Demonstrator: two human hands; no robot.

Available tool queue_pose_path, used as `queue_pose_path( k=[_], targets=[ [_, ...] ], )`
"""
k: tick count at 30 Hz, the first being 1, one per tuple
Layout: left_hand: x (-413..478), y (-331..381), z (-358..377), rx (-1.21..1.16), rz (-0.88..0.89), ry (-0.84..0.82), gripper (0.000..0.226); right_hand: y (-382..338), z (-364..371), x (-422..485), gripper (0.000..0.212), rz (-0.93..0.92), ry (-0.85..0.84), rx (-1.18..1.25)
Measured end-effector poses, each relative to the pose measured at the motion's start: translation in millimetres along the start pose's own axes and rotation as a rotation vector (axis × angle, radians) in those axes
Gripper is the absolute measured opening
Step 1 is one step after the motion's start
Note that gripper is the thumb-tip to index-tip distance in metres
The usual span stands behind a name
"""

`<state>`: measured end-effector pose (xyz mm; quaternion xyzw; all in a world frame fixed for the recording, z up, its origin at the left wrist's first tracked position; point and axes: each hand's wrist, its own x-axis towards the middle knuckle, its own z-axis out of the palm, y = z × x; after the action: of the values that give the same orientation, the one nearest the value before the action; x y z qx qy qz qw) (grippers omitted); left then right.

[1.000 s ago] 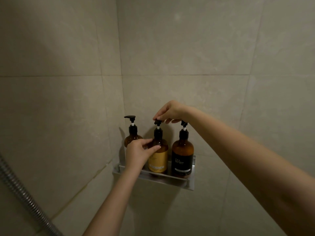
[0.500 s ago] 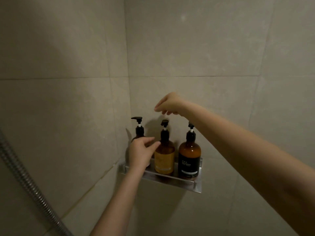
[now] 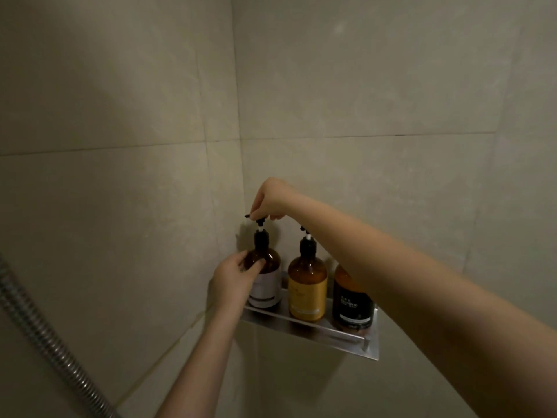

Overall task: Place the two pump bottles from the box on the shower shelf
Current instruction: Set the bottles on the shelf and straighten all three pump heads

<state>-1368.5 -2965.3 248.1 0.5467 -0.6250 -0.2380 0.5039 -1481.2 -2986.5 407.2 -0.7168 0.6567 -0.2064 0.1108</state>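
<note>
Three amber pump bottles stand in a row on the metal shower shelf (image 3: 346, 337) in the tiled corner. The white-label bottle (image 3: 266, 285) is at the left, the yellow-label bottle (image 3: 307, 289) in the middle, the black-label bottle (image 3: 351, 303) at the right, its pump hidden behind my right forearm. My left hand (image 3: 233, 277) grips the shoulder of the white-label bottle. My right hand (image 3: 268, 200) pinches that bottle's black pump head from above.
A ribbed metal shower hose (image 3: 45, 336) runs down the lower left. Beige tiled walls meet in a corner just behind the shelf. The shelf's front rail sticks out from the wall at the right end.
Both hands have shifted left from the yellow-label bottle to the white-label bottle. My right hand came down onto its pump head, and my left hand closed around its shoulder.
</note>
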Motion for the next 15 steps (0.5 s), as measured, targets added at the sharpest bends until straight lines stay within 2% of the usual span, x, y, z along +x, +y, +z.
queue_pose_path(
  k=[7, 11, 15],
  targets=[
    [3, -4, 1, -0.064, 0.028, -0.023, 0.048, 20, -11, -3, 0.028, -0.218, -0.184, 0.087],
    [1, -6, 1, -0.047, 0.036, -0.018, 0.051, 23, -12, 1, 0.026, -0.211, -0.196, 0.099],
    [1, -5, 0, -0.073, 0.009, -0.016, 0.054, 19, -12, 5, 0.028, -0.135, -0.109, 0.128]
  ],
)
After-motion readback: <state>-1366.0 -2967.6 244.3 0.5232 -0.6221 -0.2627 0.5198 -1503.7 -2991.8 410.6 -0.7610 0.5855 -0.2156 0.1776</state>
